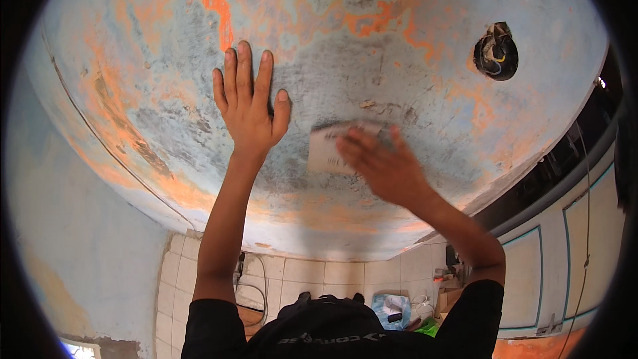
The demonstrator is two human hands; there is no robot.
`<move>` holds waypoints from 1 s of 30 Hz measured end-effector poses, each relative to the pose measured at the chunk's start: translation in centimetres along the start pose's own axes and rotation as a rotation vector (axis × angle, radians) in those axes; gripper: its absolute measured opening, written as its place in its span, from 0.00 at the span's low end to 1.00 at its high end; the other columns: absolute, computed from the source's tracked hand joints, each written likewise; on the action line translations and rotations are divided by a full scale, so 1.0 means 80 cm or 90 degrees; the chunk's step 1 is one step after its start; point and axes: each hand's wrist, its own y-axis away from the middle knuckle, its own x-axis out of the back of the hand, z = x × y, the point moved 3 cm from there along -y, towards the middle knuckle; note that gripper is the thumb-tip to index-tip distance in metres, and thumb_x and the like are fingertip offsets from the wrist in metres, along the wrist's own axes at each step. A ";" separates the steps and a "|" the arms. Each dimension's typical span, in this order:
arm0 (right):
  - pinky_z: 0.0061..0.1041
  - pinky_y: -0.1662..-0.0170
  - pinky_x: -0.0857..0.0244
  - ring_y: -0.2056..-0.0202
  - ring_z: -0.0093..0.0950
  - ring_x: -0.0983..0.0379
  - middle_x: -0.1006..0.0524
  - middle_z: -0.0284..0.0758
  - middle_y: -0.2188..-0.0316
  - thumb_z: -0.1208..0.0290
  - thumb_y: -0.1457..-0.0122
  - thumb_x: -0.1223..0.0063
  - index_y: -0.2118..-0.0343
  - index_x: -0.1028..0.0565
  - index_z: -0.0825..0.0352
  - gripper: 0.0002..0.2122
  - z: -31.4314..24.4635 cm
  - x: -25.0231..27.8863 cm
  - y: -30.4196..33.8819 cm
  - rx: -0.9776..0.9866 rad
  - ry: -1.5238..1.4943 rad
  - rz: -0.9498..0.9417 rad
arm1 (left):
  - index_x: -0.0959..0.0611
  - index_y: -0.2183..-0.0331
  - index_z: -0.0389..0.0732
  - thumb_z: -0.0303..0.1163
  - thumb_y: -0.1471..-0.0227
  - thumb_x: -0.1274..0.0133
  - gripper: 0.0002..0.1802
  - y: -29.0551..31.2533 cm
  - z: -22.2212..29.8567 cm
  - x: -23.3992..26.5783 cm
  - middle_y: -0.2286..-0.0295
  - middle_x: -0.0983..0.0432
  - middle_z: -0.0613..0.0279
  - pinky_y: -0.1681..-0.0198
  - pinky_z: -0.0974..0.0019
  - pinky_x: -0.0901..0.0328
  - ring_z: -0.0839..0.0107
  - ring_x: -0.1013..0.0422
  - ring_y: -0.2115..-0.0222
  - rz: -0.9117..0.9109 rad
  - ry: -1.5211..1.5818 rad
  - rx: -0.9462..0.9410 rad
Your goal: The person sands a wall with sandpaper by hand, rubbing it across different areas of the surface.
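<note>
My left hand (pixel 249 106) lies flat on the patchy blue, grey and orange wall (pixel 339 66), fingers spread and holding nothing. Lower and to the right, my right hand (pixel 385 166) holds a sheet of sandpaper (pixel 325 151) against the wall under its fingers. The sheet's pale printed back shows to the left of the fingers, with a dark upper edge; its rough side is hidden against the wall. Motion blurs the right hand. Scuffed grey plaster surrounds the sheet, with worn orange patches above and below.
An open electrical box (pixel 496 53) with bare wires is sunk in the wall at upper right. A thin cable (pixel 100 136) runs down the left side. Below are floor tiles (pixel 302 270), a blue plastic bag (pixel 391 310) and a loose cord (pixel 264 286). A panelled door (pixel 522 279) stands at right.
</note>
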 end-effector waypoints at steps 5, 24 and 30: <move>0.56 0.38 0.67 0.36 0.25 0.52 0.41 0.28 0.39 0.72 0.45 0.56 0.42 0.39 0.59 0.25 0.087 0.106 -0.038 -0.227 0.158 0.132 | 0.33 0.44 0.42 0.43 0.42 0.66 0.27 -0.001 -0.004 0.007 0.42 0.44 0.50 0.38 0.51 0.63 0.54 0.52 0.39 -0.001 -0.007 0.001; 0.52 0.37 0.63 0.37 0.30 0.52 0.40 0.33 0.41 0.67 0.45 0.58 0.45 0.35 0.63 0.22 0.040 0.066 -0.041 0.020 0.090 0.045 | 0.33 0.44 0.41 0.42 0.42 0.65 0.28 -0.002 0.001 0.004 0.42 0.45 0.49 0.38 0.49 0.62 0.53 0.52 0.39 -0.002 -0.005 -0.009; 0.62 0.39 0.66 0.37 0.27 0.51 0.41 0.29 0.40 0.69 0.45 0.57 0.45 0.35 0.59 0.22 0.111 0.135 -0.070 -0.084 0.212 0.103 | 0.33 0.44 0.41 0.42 0.43 0.65 0.28 -0.001 -0.001 0.004 0.42 0.45 0.48 0.38 0.49 0.62 0.53 0.52 0.39 0.002 -0.008 -0.011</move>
